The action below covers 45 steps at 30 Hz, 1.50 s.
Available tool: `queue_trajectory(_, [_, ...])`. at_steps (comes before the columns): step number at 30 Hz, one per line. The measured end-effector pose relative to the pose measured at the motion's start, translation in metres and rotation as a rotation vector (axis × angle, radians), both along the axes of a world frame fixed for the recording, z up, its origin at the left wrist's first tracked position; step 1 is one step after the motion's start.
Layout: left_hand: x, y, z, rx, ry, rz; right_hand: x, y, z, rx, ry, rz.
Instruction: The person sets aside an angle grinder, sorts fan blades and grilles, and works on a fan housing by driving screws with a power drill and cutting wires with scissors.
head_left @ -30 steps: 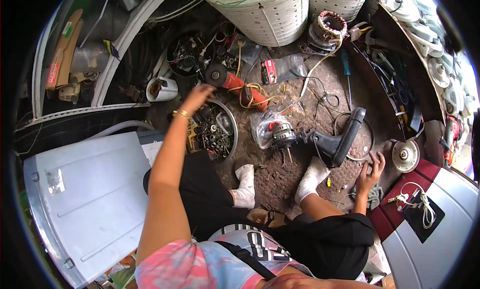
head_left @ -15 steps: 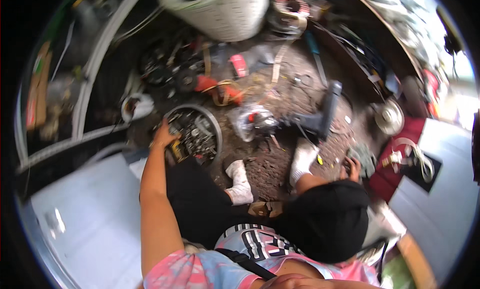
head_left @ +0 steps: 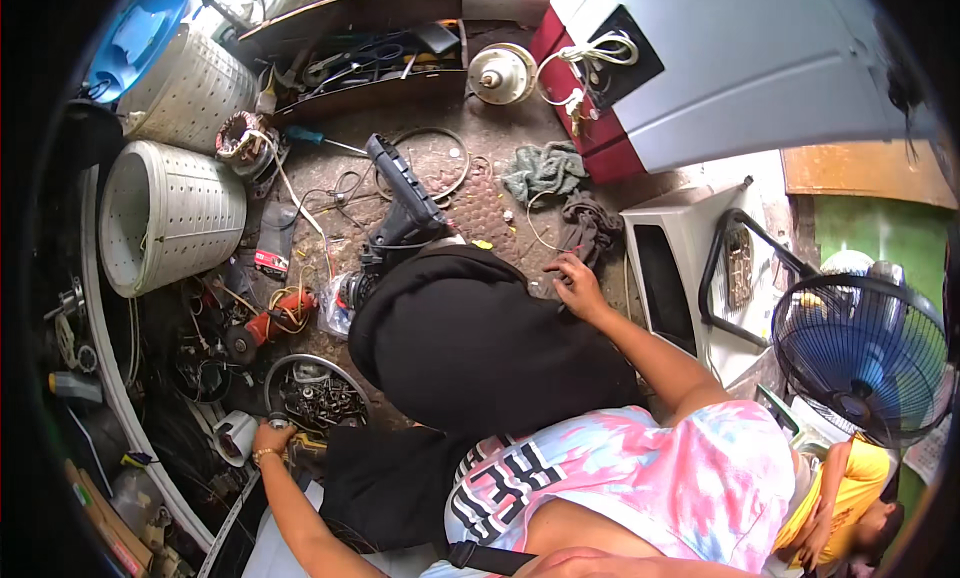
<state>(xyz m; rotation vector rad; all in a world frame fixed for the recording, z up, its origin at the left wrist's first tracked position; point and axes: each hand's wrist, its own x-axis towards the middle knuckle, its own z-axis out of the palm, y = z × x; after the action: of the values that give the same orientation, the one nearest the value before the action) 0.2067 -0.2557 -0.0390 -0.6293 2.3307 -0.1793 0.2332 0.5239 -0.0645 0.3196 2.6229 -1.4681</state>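
My left hand [head_left: 270, 439] is at the near-left rim of a round metal basin [head_left: 362, 386]. Its fingers are closed by a small roundish metal piece [head_left: 279, 421], too small to name. Many small metal parts, seemingly bolts and fittings [head_left: 322, 402], fill the basin. A yellow-and-black tool [head_left: 312, 444] lies partly hidden beside that hand. My right hand [head_left: 580, 286] hangs past my right knee, fingers loosely bent and apart, with nothing visible in them. Just beyond it are a dark rag [head_left: 592, 228] and a thin pale cord [head_left: 531, 216].
A black power tool [head_left: 405, 193] stands ahead of my knee, near a screwdriver [head_left: 305, 135]. An orange angle grinder [head_left: 275, 323] lies left. Perforated white tubs [head_left: 180, 218] stand far left. At right are a fan [head_left: 860, 348], a white appliance casing [head_left: 690, 203] and a person in yellow [head_left: 840, 493].
The view has swung to the right, bringing the fan and the other person in. My left hand remains at the basin's rim; my right forearm now shows beside my knee.
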Motion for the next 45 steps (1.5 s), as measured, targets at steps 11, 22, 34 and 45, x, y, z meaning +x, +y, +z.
queue_trajectory(11, [-0.087,0.053,0.121,-0.225,-0.141,0.048,0.039,0.074,0.055,0.283,0.179,-0.081])
queue_trajectory(22, [-0.204,0.059,0.193,0.663,-0.150,0.242,-0.195,-0.125,0.079,-0.445,0.308,0.551])
queue_trajectory(34, [-0.304,0.285,0.075,1.000,-0.116,0.387,-0.264,-0.157,0.145,0.401,0.238,0.889])
queue_trajectory(45, [-0.288,0.445,0.031,1.401,0.078,0.384,-0.260,-0.143,0.065,0.457,0.158,0.571])
